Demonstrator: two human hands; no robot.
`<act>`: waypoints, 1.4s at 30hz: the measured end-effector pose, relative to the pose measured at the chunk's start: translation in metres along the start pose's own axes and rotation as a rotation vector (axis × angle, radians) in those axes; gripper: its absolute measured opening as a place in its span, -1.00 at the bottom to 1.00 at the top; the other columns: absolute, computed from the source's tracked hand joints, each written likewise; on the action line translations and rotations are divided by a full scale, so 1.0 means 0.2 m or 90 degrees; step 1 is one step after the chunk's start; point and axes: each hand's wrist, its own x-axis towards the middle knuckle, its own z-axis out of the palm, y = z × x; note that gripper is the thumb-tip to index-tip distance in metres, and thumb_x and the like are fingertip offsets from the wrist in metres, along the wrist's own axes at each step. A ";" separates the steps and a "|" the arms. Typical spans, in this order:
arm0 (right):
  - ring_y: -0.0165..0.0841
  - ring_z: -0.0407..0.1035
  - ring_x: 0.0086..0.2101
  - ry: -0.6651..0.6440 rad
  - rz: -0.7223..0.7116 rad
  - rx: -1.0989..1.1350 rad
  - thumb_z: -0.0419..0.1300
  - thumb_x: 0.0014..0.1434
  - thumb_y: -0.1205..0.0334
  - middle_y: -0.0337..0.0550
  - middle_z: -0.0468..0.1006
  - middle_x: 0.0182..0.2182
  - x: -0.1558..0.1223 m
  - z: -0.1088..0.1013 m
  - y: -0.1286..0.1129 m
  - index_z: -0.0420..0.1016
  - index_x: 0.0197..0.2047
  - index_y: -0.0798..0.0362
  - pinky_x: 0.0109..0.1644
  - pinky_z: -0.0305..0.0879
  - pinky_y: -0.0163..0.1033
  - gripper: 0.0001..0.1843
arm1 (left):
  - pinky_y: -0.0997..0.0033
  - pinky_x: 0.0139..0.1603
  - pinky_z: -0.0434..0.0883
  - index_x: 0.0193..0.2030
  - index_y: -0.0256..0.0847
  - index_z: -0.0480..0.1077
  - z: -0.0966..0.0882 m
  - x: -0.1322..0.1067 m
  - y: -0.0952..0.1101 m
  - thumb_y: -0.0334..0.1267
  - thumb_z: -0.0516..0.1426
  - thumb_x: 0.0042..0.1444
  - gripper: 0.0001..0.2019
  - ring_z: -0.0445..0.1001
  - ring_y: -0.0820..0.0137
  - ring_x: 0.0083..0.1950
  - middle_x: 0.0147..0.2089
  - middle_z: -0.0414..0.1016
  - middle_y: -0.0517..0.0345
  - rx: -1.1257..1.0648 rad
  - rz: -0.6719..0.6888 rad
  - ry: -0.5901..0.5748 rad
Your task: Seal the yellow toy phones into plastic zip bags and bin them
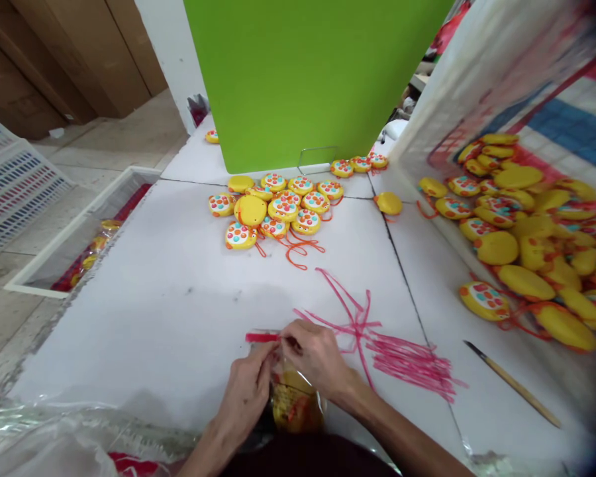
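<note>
A clear plastic bag (298, 384) with a yellow toy (298, 407) inside lies at the table's near edge, close to my body. Along its far edge runs a pink-red strip (261, 337). My left hand (246, 387) pinches the bag just below this strip. On the strip's right end, my right hand (318, 358) is closed, fingertips together and almost touching the left ones. Whether it grips the strip alone or the bag's film too is hidden. Right of my hands lie many loose pink strips (412, 364), some tangled.
Yellow toys (283, 205) with coloured dots and orange cords lie mid-table before a green board (318, 79). More toys (536, 238) fill a tipped container at right. A wooden-handled knife (511, 383) lies near it. A white crate (30, 288) with bagged toys stands left.
</note>
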 end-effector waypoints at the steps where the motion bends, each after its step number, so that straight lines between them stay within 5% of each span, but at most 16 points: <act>1: -0.40 0.37 -0.48 0.021 0.044 0.040 0.07 0.08 0.42 -0.20 0.52 -0.50 -0.02 -0.02 0.04 0.44 -0.42 0.06 -0.40 0.22 -0.36 -0.85 | 0.44 -0.25 0.39 -0.12 -0.14 0.41 0.00 0.00 -0.01 -0.25 -0.07 0.15 -0.73 0.51 0.34 -0.27 -0.29 0.55 0.15 -0.027 -0.019 0.001; 5: -0.35 0.38 -0.51 0.128 0.266 0.089 0.06 0.09 0.20 -0.17 0.53 -0.52 -0.15 -0.19 0.33 0.46 -0.42 0.08 -0.40 0.27 -0.31 -0.80 | 0.37 -0.23 0.43 -0.23 -0.20 0.37 -0.03 0.01 -0.07 -0.15 0.01 0.11 -0.79 0.53 0.29 -0.24 -0.32 0.56 0.10 -0.207 -0.110 0.001; 10: -0.21 0.44 -0.44 0.257 0.504 -0.070 0.06 -0.01 0.09 -0.08 0.56 -0.51 -0.42 -0.41 0.68 0.50 -0.42 0.09 -0.31 0.27 -0.20 -0.72 | 0.42 -0.33 0.41 -0.31 -0.22 0.31 -0.05 0.02 -0.13 -0.12 0.11 0.05 -0.80 0.54 0.30 -0.31 -0.37 0.57 0.10 -0.368 -0.193 -0.015; 12: -0.15 0.43 -0.42 0.208 0.538 -0.138 0.06 -0.01 0.06 -0.06 0.56 -0.51 -0.49 -0.46 0.71 0.52 -0.42 0.07 -0.34 0.23 -0.17 -0.70 | 0.41 -0.31 0.41 -0.31 -0.22 0.31 -0.05 0.02 -0.14 -0.12 0.12 0.04 -0.79 0.54 0.30 -0.30 -0.34 0.57 0.08 -0.391 -0.217 -0.015; 15: -0.16 0.42 -0.42 -0.014 0.527 -0.197 0.09 0.02 -0.01 -0.13 0.56 -0.50 -0.53 -0.51 0.63 0.54 -0.48 -0.02 -0.40 0.16 -0.21 -0.70 | 0.41 -0.30 0.41 -0.31 -0.23 0.30 -0.05 0.02 -0.16 -0.12 0.14 0.03 -0.79 0.54 0.30 -0.29 -0.33 0.57 0.06 -0.412 -0.237 -0.010; 18: -0.29 0.38 -0.48 -0.133 0.440 -0.078 0.16 0.03 -0.01 -0.24 0.52 -0.53 -0.50 -0.54 0.50 0.55 -0.28 -0.07 -0.42 0.17 -0.28 -0.73 | 0.43 -0.31 0.40 -0.32 -0.23 0.30 -0.05 0.02 -0.17 -0.14 0.16 0.02 -0.79 0.54 0.31 -0.29 -0.35 0.57 0.08 -0.425 -0.242 -0.007; 20: -0.37 0.32 -0.55 -0.132 0.370 0.026 0.12 0.09 0.02 -0.28 0.46 -0.60 -0.45 -0.52 0.42 0.52 -0.21 -0.01 -0.46 0.16 -0.32 -0.70 | 0.45 -0.32 0.40 -0.33 -0.23 0.29 -0.05 0.02 -0.18 -0.15 0.17 0.02 -0.79 0.54 0.32 -0.29 -0.35 0.57 0.09 -0.429 -0.243 -0.003; 24: -0.42 0.26 -0.57 -0.073 0.261 0.153 0.04 0.15 0.19 -0.25 0.42 -0.63 -0.33 -0.35 0.29 0.47 -0.52 0.09 -0.49 0.12 -0.35 -0.69 | 0.44 -0.30 0.41 -0.32 -0.23 0.30 -0.06 0.02 -0.17 -0.14 0.19 0.00 -0.78 0.55 0.30 -0.26 -0.32 0.57 0.08 -0.437 -0.250 0.002; 27: -0.40 0.32 -0.50 -0.046 0.266 0.252 0.17 0.01 0.29 -0.21 0.52 -0.51 -0.24 -0.17 0.23 0.51 -0.40 0.10 -0.43 0.19 -0.34 -0.90 | 0.42 -0.30 0.41 -0.33 -0.24 0.31 -0.06 0.02 -0.17 -0.13 0.21 -0.03 -0.76 0.55 0.28 -0.25 -0.32 0.58 0.06 -0.443 -0.255 0.011; 31: -0.38 0.36 -0.49 -0.028 0.294 0.373 0.18 -0.06 0.37 -0.21 0.51 -0.53 -0.18 -0.01 0.21 0.50 -0.45 0.12 -0.40 0.24 -0.33 -0.93 | 0.44 -0.31 0.41 -0.35 -0.24 0.31 -0.07 0.00 -0.17 -0.12 0.22 -0.04 -0.75 0.55 0.27 -0.25 -0.32 0.58 0.06 -0.433 -0.259 0.018; 38: -0.44 0.31 -0.51 -0.019 0.255 0.433 0.13 -0.03 0.37 -0.27 0.43 -0.56 -0.19 0.01 0.27 0.40 -0.49 0.10 -0.44 0.21 -0.37 -0.94 | 0.46 -0.39 0.37 -0.23 -0.15 0.25 -0.07 0.00 -0.22 -0.10 0.20 -0.02 -0.71 0.54 0.33 -0.35 -0.36 0.58 0.12 -0.434 -0.248 0.017; 42: -0.42 0.32 -0.49 -0.025 0.222 0.426 0.08 -0.02 0.40 -0.25 0.45 -0.55 -0.20 0.02 0.29 0.44 -0.49 0.09 -0.40 0.19 -0.36 -0.87 | 0.47 -0.40 0.36 -0.38 -0.19 0.30 -0.08 0.00 -0.22 -0.16 0.18 -0.05 -0.82 0.49 0.38 -0.42 -0.44 0.54 0.18 -0.452 -0.267 0.036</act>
